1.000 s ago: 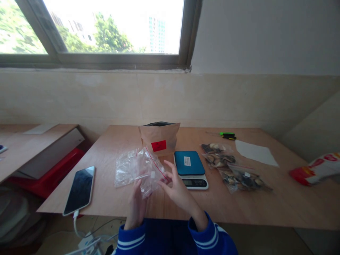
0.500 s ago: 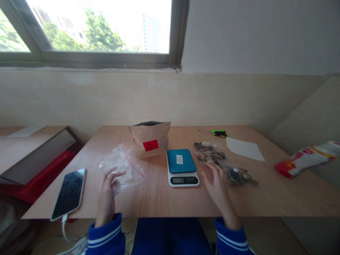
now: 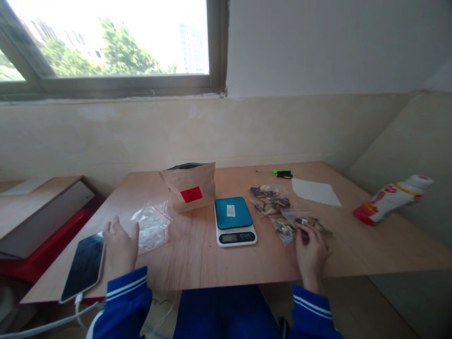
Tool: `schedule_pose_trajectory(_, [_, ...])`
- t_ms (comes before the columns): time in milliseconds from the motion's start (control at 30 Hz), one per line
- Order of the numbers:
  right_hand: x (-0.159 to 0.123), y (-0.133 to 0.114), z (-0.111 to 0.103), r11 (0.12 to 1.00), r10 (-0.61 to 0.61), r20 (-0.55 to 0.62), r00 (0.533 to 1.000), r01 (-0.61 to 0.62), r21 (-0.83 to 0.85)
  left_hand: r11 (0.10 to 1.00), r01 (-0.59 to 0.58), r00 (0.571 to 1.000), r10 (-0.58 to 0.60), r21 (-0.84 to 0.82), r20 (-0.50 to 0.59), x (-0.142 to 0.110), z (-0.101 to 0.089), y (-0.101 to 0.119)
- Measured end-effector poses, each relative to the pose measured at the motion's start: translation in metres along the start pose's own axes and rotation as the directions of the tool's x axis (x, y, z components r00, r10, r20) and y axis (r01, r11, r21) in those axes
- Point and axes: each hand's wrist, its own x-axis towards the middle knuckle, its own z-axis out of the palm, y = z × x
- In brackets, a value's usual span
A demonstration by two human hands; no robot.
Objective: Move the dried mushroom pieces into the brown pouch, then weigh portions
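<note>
My left hand (image 3: 122, 246) hovers over the table's left side, fingers spread and nothing in them. Just right of it lie flat transparent zip bags (image 3: 153, 228) with red seal lines. On the right, the fingers of my right hand (image 3: 312, 254) are bent around the near edge of a transparent zip bag of dark and pale pieces (image 3: 319, 224). Beside that bag are a smaller transparent bag (image 3: 284, 230) and other filled bags (image 3: 271, 200). What the pieces are is hard to tell. Between my hands stands a kitchen scale (image 3: 235, 219) with a blue plate.
Behind the scale, an open-topped brown paper pouch (image 3: 190, 188) with a red label stands upright. A phone (image 3: 84, 261) on a cable lies at the left edge. Screwdrivers (image 3: 283, 173), white paper (image 3: 316, 192) and a tilted white-and-red bottle (image 3: 391, 200) are at the right.
My left hand has moved left, off the flat bags, which lie bunched closer together. My right hand has moved right and down onto a filled bag. The view has turned slightly right.
</note>
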Motion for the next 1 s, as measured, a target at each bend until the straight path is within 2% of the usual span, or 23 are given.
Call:
schedule_pose_trajectory(67, [0.003, 0.003, -0.004, 0.999, -0.033, 0.004, 0.999, 0.033, 0.028, 0.997, -0.078, 0.996, 0.078, -0.012, -0.033, -0.005, 0.001, 0.005])
schedule_pose_trajectory(100, [0.004, 0.004, -0.006, 0.998, -0.049, 0.008, 0.999, 0.049, 0.036, 0.995, -0.1, 0.995, 0.1, -0.031, 0.014, -0.007, 0.003, 0.007])
schedule_pose_trajectory(167, [0.006, 0.006, -0.01, 0.997, -0.07, -0.007, 0.997, 0.071, 0.038, 0.994, -0.071, 0.972, 0.087, -0.08, 0.216, -0.013, 0.009, 0.011])
schedule_pose_trajectory(233, [0.008, 0.005, -0.016, 0.998, -0.061, -0.058, 0.996, 0.062, 0.028, 0.996, 0.019, 0.915, 0.016, -0.082, 0.402, -0.018, 0.016, 0.012])
schedule_pose_trajectory(300, [0.011, 0.003, -0.024, 0.999, -0.026, -0.131, 0.991, 0.03, 0.029, 0.994, 0.073, 0.882, -0.028, -0.077, 0.47, -0.023, 0.019, 0.014])
schedule_pose_trajectory(400, [0.019, -0.004, -0.04, 0.992, 0.086, -0.308, 0.948, -0.053, 0.115, 0.998, -0.011, 0.919, 0.036, -0.066, 0.393, -0.026, 0.008, 0.023])
schedule_pose_trajectory(433, [0.022, -0.008, -0.047, 0.982, 0.141, -0.379, 0.915, -0.081, 0.172, 0.996, -0.07, 0.945, 0.081, -0.047, 0.317, -0.027, 0.001, 0.028])
schedule_pose_trajectory(500, [0.028, -0.02, -0.059, 0.944, 0.262, -0.482, 0.836, -0.118, 0.308, 0.98, -0.192, 0.962, 0.198, -0.048, 0.186, -0.03, -0.016, 0.04])
schedule_pose_trajectory(533, [0.031, -0.028, -0.065, 0.919, 0.311, -0.506, 0.804, -0.118, 0.376, 0.973, -0.219, 0.966, 0.227, -0.076, 0.12, -0.032, -0.023, 0.047])
schedule_pose_trajectory(600, [0.035, -0.048, -0.073, 0.869, 0.369, -0.495, 0.786, -0.102, 0.485, 0.943, -0.229, 0.963, 0.256, -0.241, 0.087, -0.043, -0.033, 0.06])
schedule_pose_trajectory(633, [0.035, -0.058, -0.075, 0.842, 0.386, -0.463, 0.798, -0.1, 0.53, 0.92, -0.19, 0.965, 0.239, -0.344, 0.106, -0.051, -0.034, 0.067])
schedule_pose_trajectory(700, [0.033, -0.081, -0.075, 0.773, 0.405, -0.343, 0.847, -0.117, 0.624, 0.87, -0.027, 0.949, 0.177, -0.492, 0.26, -0.072, -0.03, 0.082])
schedule_pose_trajectory(800, [0.024, -0.114, -0.067, 0.56, 0.381, 0.001, 0.924, -0.232, 0.795, 0.767, 0.11, 0.88, 0.221, -0.632, 0.421, -0.105, -0.018, 0.109])
schedule_pose_trajectory(833, [0.02, -0.124, -0.063, 0.466, 0.347, 0.138, 0.927, -0.299, 0.833, 0.738, 0.139, 0.852, 0.251, -0.66, 0.46, -0.114, -0.015, 0.118])
schedule_pose_trajectory(900, [0.013, -0.143, -0.057, 0.299, 0.254, 0.377, 0.891, -0.443, 0.845, 0.682, 0.16, 0.805, 0.328, -0.713, 0.494, -0.126, -0.013, 0.134])
schedule_pose_trajectory(933, [0.009, -0.151, -0.054, 0.239, 0.209, 0.458, 0.864, -0.5, 0.833, 0.664, 0.18, 0.79, 0.342, -0.726, 0.509, -0.129, -0.013, 0.139])
schedule_pose_trajectory(1000, [0.004, -0.163, -0.049, 0.17, 0.159, 0.544, 0.824, -0.565, 0.807, 0.654, 0.24, 0.741, 0.354, -0.717, 0.571, -0.13, -0.016, 0.144])
